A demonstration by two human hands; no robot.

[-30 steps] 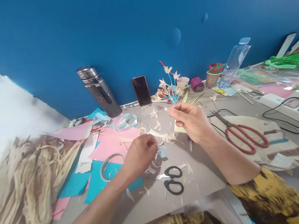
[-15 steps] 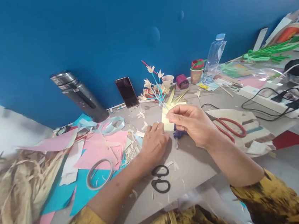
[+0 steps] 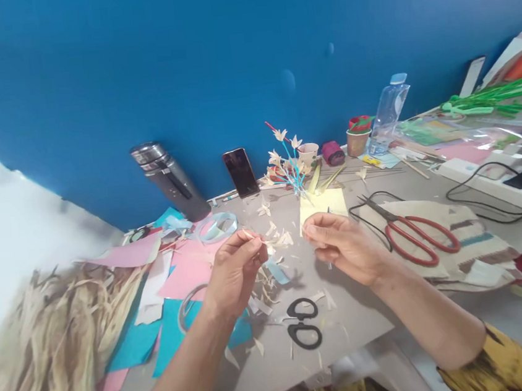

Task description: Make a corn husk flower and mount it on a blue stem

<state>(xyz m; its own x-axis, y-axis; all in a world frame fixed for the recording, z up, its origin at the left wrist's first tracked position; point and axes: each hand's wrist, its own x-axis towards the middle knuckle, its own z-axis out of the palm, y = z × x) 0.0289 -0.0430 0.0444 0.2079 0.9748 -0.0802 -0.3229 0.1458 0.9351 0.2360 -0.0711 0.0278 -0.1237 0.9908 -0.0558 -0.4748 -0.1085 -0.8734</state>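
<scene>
My left hand [image 3: 235, 271] is raised over the table with its fingers pinched on a small pale straw-like sliver [image 3: 252, 236]. My right hand [image 3: 341, 246] is beside it, fingers curled in a pinch near a tiny pale piece; what it holds is too small to name. Between and below my hands lie loose cream husk petals [image 3: 279, 241] and a light blue ribbon scrap [image 3: 276, 270]. A yellow sheet [image 3: 322, 204] lies just beyond my right hand. Black-handled scissors [image 3: 303, 323] rest on the table nearer me.
Red-handled scissors [image 3: 417, 240] lie on woven cloth at right. A bunch of husk flowers on blue stems [image 3: 287, 158], a phone [image 3: 240, 172], a flask [image 3: 169, 180], cups and a plastic bottle [image 3: 387, 112] line the blue wall. Pink and blue papers, a tape ring [image 3: 188, 297], dried husks [image 3: 47, 342] at left; cables at right.
My left hand has lifted off the table with a pale sliver pinched in it. My right hand has come down and away from the yellow sheet, which now lies flat.
</scene>
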